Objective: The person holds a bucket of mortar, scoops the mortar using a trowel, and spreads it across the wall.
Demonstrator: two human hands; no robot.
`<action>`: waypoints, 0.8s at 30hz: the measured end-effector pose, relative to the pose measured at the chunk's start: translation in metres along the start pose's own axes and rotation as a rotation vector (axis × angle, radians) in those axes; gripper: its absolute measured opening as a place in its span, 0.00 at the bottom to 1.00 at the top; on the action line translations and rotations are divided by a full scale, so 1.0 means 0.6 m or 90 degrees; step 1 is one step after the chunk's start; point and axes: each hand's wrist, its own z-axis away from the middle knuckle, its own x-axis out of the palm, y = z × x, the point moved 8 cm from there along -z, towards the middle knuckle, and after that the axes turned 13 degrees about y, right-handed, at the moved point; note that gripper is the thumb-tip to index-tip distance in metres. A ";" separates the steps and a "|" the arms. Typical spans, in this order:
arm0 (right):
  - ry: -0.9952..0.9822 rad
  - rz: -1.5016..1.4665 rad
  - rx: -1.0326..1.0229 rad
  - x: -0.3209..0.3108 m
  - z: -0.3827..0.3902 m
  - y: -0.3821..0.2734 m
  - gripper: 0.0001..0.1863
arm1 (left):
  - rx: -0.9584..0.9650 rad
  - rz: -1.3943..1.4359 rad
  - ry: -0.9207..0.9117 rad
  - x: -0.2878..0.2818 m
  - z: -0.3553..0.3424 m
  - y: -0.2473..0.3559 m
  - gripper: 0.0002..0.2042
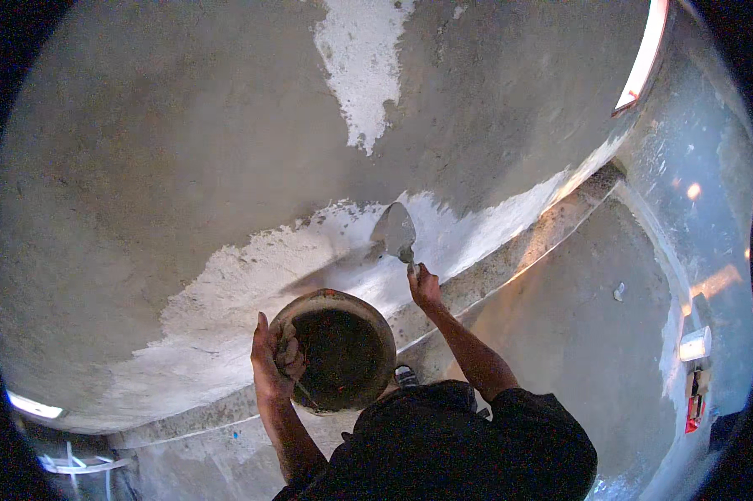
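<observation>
My left hand [274, 359] grips the rim of a round pan [336, 349], fingers curled over its near edge, holding it up in front of my chest. My right hand [424, 286] is closed around the handle of a trowel [395, 231], whose pointed blade lies flat against the wall [168, 150] just above and ahead of that hand.

The pan is dark inside — a thin layer of wet mix seems to coat the bottom and sides, but I cannot tell how much is left; it looks closer to empty than full.

Around the trowel the wall carries a broad, rough white patch [251, 284] that runs from beyond my left hand, past the blade and on to the right along a ledge [510, 259] at the foot of the wall. A second, narrower white patch [361, 67] sits far above the blade. Between and around them the surface is bare grey — so I judge the coat only partly laid, with most of the wall above my hands not yet covered.

Below the ledge, to the right of my right arm, lies the grey floor [577, 351], and my shoe [405, 376] shows just under the pan.
</observation>
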 end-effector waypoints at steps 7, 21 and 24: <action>0.125 -0.122 -0.050 -0.063 -0.101 -0.106 0.23 | 0.000 0.016 -0.021 -0.015 0.005 -0.005 0.23; -0.070 0.099 -0.316 -0.021 0.144 -0.005 0.15 | 0.009 0.011 -0.009 -0.020 0.012 0.007 0.22; -0.004 0.097 -0.258 -0.082 0.114 -0.021 0.19 | -0.010 0.021 0.030 -0.016 0.019 0.007 0.21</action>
